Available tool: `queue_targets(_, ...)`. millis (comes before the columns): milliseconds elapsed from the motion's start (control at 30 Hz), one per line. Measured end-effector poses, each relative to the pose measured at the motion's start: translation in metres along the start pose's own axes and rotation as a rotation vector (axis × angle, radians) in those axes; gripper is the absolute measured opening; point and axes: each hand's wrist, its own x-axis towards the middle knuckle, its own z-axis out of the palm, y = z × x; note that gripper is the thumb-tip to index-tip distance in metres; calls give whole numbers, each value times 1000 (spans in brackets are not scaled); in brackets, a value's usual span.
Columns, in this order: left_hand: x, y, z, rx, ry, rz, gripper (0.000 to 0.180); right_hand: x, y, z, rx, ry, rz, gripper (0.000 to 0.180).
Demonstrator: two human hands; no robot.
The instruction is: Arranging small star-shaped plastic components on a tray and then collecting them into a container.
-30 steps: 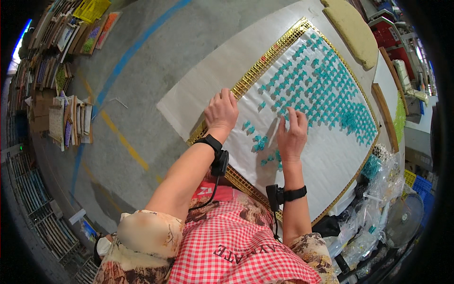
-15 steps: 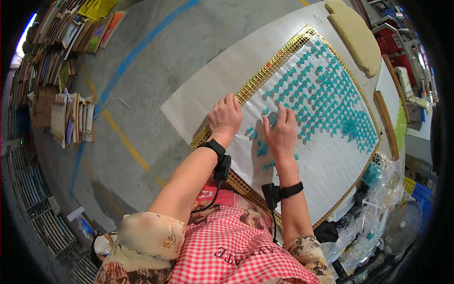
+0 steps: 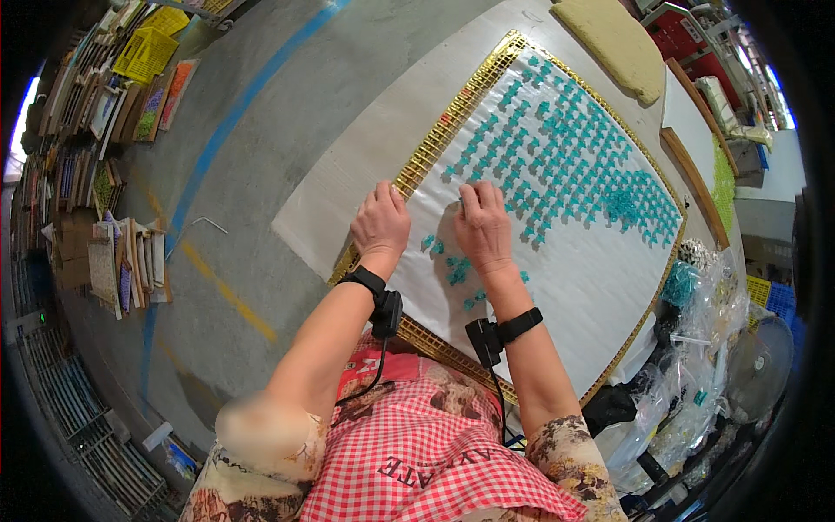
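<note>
Dozens of small teal pieces (image 3: 623, 205), set in slanting rows over the far and right parts of the gold-rimmed panel (image 3: 435, 143), on the white sheet (image 3: 565, 304) covering its middle; most crowded toward the panel's right corner. Several more in a loose group (image 3: 456, 268), toward the panel's near left corner, apart from the rows.

At the panel's left rim, left hand (image 3: 381, 222), knuckles upward, with curled grip; cannot tell whether clamped on the rim or only resting there. Inside the same rim, over the white sheet, right hand (image 3: 484, 228), between the loose group and the rows, with grip drawn together; cannot tell whether pinching a teal piece. Around both wrists, black straps (image 3: 364, 280), each bearing a small black box (image 3: 484, 341).

Beneath the panel, pale worktop (image 3: 348, 174), bare along the left rim. Past the panel's far right side, yellowish slab (image 3: 609, 48); just beside its right corner, brown wooden strip (image 3: 696, 187); nearer, along its right, crumpled clear plastic (image 3: 696, 365). Against the panel's near side, red-and-white checked apron (image 3: 417, 452). Well left of the panel, grey floor (image 3: 278, 200) with blue stripe (image 3: 207, 150), then yellow basket (image 3: 146, 54) and stacked boards (image 3: 103, 265).
</note>
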Motion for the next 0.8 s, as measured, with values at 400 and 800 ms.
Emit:
queue_targets(400,-1,-2,1,2,18,4,19,-33,2,-33,150,-116,-20,31)
queue_targets(800,0,-2,0,-20,-30,-17,24,-62,50,-51,-90,167,274,26)
